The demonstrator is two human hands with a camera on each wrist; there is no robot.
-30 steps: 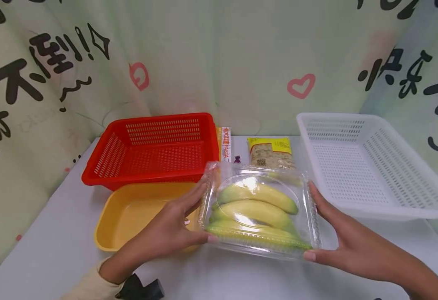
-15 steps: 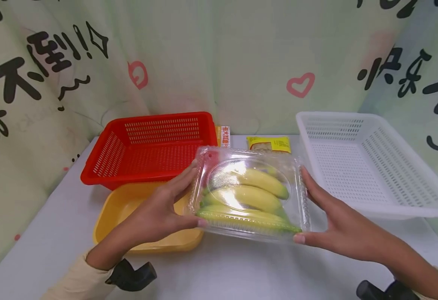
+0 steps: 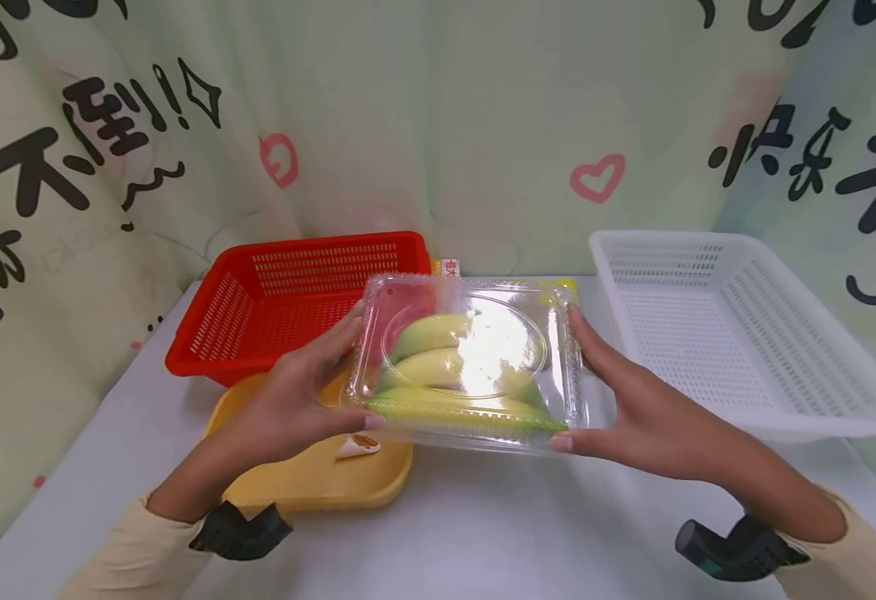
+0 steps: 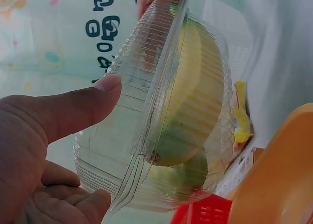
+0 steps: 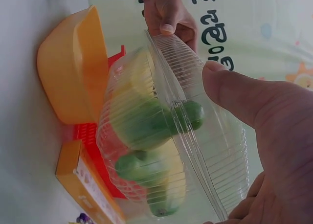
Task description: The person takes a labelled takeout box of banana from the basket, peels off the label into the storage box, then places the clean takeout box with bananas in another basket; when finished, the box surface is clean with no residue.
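Several yellow-green bananas (image 3: pixel 453 408) lie inside a clear plastic clamshell box (image 3: pixel 565 367), its lid closed. My left hand (image 3: pixel 291 400) grips the box's left end, thumb near the front corner. At the opposite end my right hand (image 3: pixel 643 417) holds it, the thumb low at the near corner. Both wrist views show the box raised over the table and tilted, with the bananas' green ends (image 5: pixel 142 121) against the ribbed wall. Glare covers part of the lid in the head view. The fingers behind the box are mostly hidden there.
Back left stands a red slotted basket (image 3: pixel 212 333), with a yellow tub (image 3: pixel 317 492) in front of it. A white slotted basket (image 3: pixel 745 421) is at the right. Behind the clamshell are a pasta box (image 5: pixel 93 185) and a yellow bag (image 4: pixel 241 114), partly covered.
Both hands have carried the clamshell leftward and up in the head view. It now covers most of the yellow bag and uncovers more of the yellow tub's near right side.
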